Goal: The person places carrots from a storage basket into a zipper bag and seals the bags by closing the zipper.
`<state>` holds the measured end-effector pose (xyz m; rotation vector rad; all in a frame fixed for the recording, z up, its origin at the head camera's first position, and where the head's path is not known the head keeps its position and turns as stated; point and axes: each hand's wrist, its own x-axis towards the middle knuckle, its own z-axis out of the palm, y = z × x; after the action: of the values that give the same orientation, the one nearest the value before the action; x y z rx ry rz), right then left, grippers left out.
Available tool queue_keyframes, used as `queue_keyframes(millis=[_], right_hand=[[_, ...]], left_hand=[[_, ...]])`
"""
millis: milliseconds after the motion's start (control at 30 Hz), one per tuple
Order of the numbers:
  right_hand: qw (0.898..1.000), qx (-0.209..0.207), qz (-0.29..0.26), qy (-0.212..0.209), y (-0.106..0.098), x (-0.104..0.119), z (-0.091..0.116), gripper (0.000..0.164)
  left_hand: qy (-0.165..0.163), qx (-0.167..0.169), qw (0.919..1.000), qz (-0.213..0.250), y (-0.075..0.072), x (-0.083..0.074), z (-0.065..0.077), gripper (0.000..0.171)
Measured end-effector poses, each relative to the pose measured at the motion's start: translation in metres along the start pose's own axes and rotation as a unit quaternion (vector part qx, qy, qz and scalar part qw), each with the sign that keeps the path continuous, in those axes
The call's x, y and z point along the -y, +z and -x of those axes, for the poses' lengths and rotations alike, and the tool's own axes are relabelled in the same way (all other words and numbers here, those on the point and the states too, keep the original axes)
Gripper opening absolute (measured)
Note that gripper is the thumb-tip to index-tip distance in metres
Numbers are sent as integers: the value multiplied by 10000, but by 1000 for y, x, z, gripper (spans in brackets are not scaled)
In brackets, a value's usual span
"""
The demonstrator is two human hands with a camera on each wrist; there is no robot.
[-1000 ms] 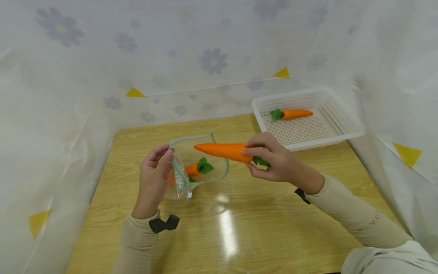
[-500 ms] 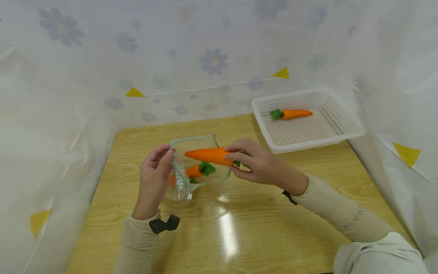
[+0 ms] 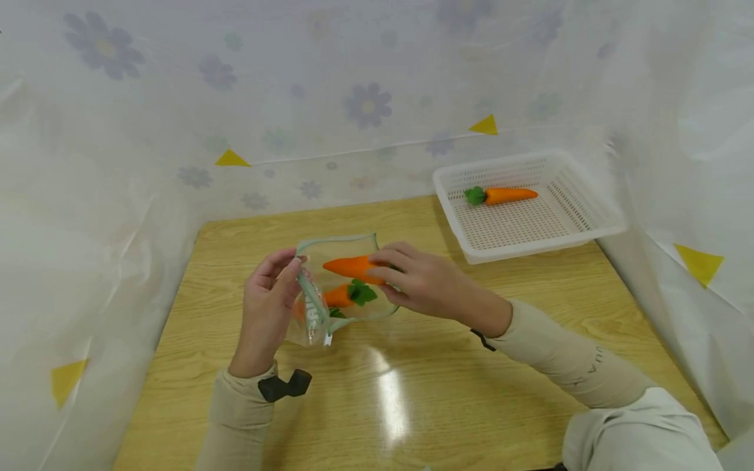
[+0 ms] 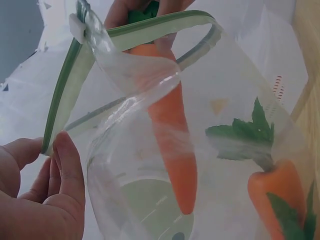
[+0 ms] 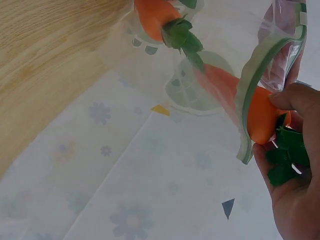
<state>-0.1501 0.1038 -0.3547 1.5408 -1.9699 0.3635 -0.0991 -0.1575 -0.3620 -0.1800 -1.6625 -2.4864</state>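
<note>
My left hand (image 3: 268,307) pinches the green-edged rim of a clear zip bag (image 4: 145,200), holding its mouth spread wide. In my right hand (image 3: 427,278) is an orange toy carrot (image 3: 347,267), gripped near its leafy top (image 5: 290,155). Seen from the left wrist, this carrot's tip points down inside the bag, while its green top is at the mouth among the right fingers. Lower in the bag lies another carrot (image 3: 338,296) with green leaves (image 3: 362,292), and more leaves show beside it (image 4: 287,215). A white zip slider (image 3: 328,339) hangs at the rim's near corner.
At the back right of the wooden table (image 3: 448,392) stands a white perforated basket (image 3: 530,252) with one carrot (image 3: 511,195) in it. Pale flowered sheeting (image 3: 318,98) with yellow triangles rises behind the table and along both sides.
My right hand has moved left with the carrot, from beside the bag's mouth to partway inside it. The left hand and bag have shifted only slightly.
</note>
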Motion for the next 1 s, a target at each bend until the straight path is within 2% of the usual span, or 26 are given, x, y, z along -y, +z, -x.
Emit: queue_keyframes(millis=[500,600,800,1000], right_hand=[[9954,730,604,-133,4,11,-10,29],[9950,774,631,-96,5,12,-9,31],[9951,733,667,-52,10,12,-7,25],[9926,966,734,-45,13,12,-4,28]], left_hand=[[-33,-11,9999,-121,5,-3,2,25],[-3,45,9999,-130,5,-3,3,25],[55,126,9999,-74,4,-2,3,25],[80,172,9998,3,4,-1,2,25]])
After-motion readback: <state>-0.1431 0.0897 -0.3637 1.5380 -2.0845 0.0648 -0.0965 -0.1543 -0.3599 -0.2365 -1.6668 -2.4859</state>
